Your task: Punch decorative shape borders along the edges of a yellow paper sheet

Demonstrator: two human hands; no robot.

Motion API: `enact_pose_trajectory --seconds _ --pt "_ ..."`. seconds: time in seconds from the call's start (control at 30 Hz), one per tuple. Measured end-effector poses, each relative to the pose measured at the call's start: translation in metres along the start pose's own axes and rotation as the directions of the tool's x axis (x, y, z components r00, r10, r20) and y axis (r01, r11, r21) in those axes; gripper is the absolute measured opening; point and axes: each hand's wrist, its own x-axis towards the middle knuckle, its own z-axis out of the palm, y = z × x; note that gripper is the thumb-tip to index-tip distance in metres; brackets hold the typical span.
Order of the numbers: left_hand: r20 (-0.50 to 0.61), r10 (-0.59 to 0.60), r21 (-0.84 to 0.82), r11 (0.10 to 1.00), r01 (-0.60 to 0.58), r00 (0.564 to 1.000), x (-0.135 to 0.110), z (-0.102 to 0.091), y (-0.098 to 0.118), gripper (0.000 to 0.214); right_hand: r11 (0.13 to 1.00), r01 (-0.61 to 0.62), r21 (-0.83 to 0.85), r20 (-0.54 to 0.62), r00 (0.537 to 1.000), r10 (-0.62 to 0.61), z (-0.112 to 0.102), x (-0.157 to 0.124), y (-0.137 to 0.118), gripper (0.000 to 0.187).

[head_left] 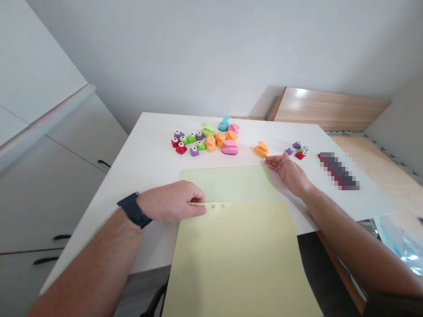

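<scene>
My left hand [172, 206], with a dark watch on its wrist, pinches the top left edge of a yellow paper sheet [238, 255] that hangs over the table's near edge. A row of small star-shaped holes [218, 206] runs along that edge. Under it lies a pale green sheet [231, 185]. My right hand [289, 172] rests palm up and open at the green sheet's right corner, its fingertips just short of an orange paper punch [261, 149].
A cluster of several colourful paper punches [206, 138] sits at the far middle of the white table [145, 154]. A few small punches [297, 150] and a blurred dark red object [339, 171] lie at the right. White cabinets stand left, a wooden bench behind.
</scene>
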Motion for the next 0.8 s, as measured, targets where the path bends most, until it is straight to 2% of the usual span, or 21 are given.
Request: enact_pose_trajectory --seconds 0.23,0.37,0.47,0.57,0.67,0.73,0.8 --pt "-0.006 0.030 0.012 0.999 -0.030 1.000 0.001 0.001 -0.004 0.026 0.998 0.058 -0.029 -0.155 0.986 -0.062 -0.015 0.013 0.003 0.066" --pt "-0.003 0.029 0.011 1.000 -0.029 1.000 0.000 0.001 -0.004 0.027 0.991 0.132 0.026 -0.230 0.965 -0.123 -0.023 0.018 -0.006 0.056" --pt "0.001 0.025 0.025 0.999 -0.025 1.000 0.000 0.001 -0.003 0.028 0.981 0.173 0.088 -0.224 0.963 -0.150 -0.018 0.017 -0.019 0.052" --pt "0.001 0.010 0.042 0.999 -0.010 1.000 0.000 0.001 -0.003 0.030 0.978 0.183 0.101 -0.137 0.976 -0.169 0.005 0.006 -0.032 0.050" --pt "0.001 0.004 0.047 0.999 -0.004 1.000 0.001 0.002 -0.004 0.031 0.985 0.147 0.095 0.055 0.987 -0.153 0.039 -0.009 -0.041 0.049" --pt "0.001 0.005 0.049 0.999 -0.005 1.000 0.001 0.002 -0.004 0.030 0.987 0.125 0.105 0.200 0.969 -0.145 0.061 -0.017 -0.043 0.048" --pt "0.004 0.004 0.058 0.998 -0.004 1.000 0.002 0.002 -0.003 0.031 0.987 0.093 0.128 0.292 0.948 -0.127 0.078 -0.021 -0.041 0.048"
